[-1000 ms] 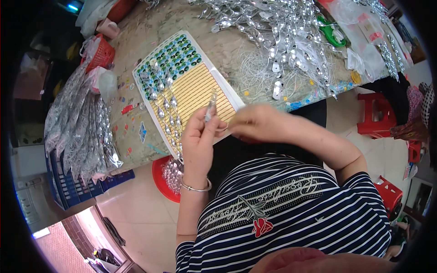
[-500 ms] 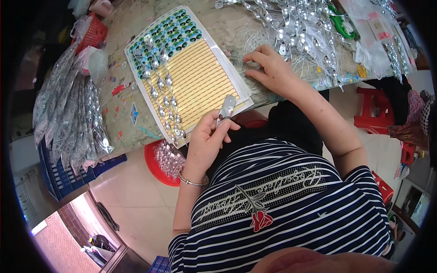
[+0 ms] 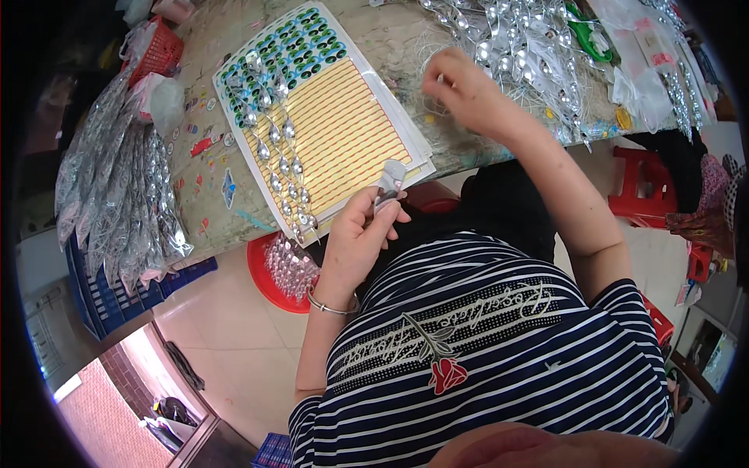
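My left hand [image 3: 360, 232] pinches a flat, shiny silver strip [image 3: 393, 173] between thumb and fingers, just off the table's near edge. Beside it lies a stack of sheets: the uncovered part is yellow with red lines [image 3: 351, 125], and round green-and-blue stickers [image 3: 312, 37] fill the far part. Several twisted silver strips [image 3: 275, 142] rest across the sheets' left side. My right hand [image 3: 466, 95] hovers right of the stack with its fingers curled together. Whatever those fingers hold, if anything, is too small to make out. Fine white threads [image 3: 425, 56] lie close to it.
Twisted silver pieces [image 3: 515, 47] are heaped at the right, near a green basket [image 3: 590, 35]. Plastic-wrapped silver strips [image 3: 109, 179] hang over the left edge above a blue crate [image 3: 187, 277]. A red basket [image 3: 162, 51] stands behind; a red basin [image 3: 261, 273] sits below.
My right hand has lifted a little away from the table's near edge, and its fingers have curled in from a looser spread. My left hand keeps the silver strip in nearly the same place.
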Motion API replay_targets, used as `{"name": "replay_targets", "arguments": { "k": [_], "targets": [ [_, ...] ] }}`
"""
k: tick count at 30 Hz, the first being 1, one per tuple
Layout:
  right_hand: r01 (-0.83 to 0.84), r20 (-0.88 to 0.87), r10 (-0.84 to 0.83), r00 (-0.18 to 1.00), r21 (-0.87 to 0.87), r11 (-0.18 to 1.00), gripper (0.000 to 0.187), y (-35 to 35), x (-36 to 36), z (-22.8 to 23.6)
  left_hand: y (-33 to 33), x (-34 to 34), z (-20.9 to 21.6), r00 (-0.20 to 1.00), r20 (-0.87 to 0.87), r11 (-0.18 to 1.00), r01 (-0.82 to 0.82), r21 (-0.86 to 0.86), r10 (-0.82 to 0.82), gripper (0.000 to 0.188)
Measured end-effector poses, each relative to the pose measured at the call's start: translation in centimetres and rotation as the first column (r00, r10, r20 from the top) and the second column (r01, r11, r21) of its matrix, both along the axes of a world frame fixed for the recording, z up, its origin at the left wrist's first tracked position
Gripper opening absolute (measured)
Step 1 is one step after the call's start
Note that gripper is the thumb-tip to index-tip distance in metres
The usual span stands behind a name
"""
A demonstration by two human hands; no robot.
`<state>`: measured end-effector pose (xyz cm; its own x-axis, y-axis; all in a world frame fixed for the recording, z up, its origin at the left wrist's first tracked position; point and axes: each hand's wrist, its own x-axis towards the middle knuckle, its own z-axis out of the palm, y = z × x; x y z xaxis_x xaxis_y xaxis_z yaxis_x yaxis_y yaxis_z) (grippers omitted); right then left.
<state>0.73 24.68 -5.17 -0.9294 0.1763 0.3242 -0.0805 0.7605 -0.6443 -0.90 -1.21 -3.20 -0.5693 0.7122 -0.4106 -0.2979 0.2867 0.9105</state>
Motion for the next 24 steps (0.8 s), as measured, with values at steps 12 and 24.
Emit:
{"name": "replay_targets", "arguments": {
  "k": [12, 24],
  "targets": [
    [0.009, 0.018, -0.001, 1.0, -0.485, 0.875, 0.014, 1.1, 1.9, 6.8, 1.7, -0.8, 1.9, 0.994, 0.053, 0.994, -0.098, 0.041, 0.096, 0.024],
    [-0.103, 0.118, 0.211, 0.97, -0.586, 0.803, 0.013, -4.7, 4.1, 7.9, 3.0, -1.0, 3.7, 0.98, -0.042, 0.968, -0.184, 0.171, 0.194, 0.028]
  ]
}}
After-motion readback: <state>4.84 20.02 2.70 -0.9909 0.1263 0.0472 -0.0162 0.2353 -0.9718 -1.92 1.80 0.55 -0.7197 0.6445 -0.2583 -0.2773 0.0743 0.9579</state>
